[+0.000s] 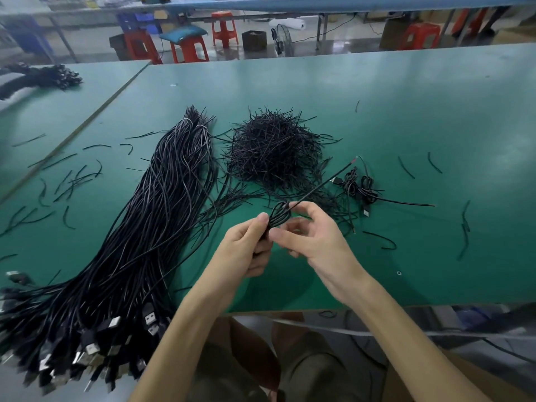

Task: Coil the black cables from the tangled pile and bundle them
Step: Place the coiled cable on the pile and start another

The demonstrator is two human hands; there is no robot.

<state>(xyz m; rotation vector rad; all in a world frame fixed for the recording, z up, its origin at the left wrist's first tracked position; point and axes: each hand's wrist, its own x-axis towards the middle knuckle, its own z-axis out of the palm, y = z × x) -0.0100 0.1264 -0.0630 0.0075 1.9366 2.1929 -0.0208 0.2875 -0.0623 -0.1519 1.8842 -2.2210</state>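
My left hand (248, 248) grips a small coil of black cable (279, 216) just above the green table, its loops showing above the thumb. My right hand (311, 233) pinches the same cable beside the coil; the free end runs up and right to a bared tip (352, 163). A long sheaf of black USB cables (150, 216) lies to the left, plugs toward me. A heap of short black ties (274, 149) sits behind my hands. Two coiled cables (361, 185) lie at the right.
Loose black tie pieces are scattered over the green table (406, 111). Another dark cable bundle (43, 78) lies at the far left. The table's near edge runs just under my forearms. Red stools and a fan stand beyond the table.
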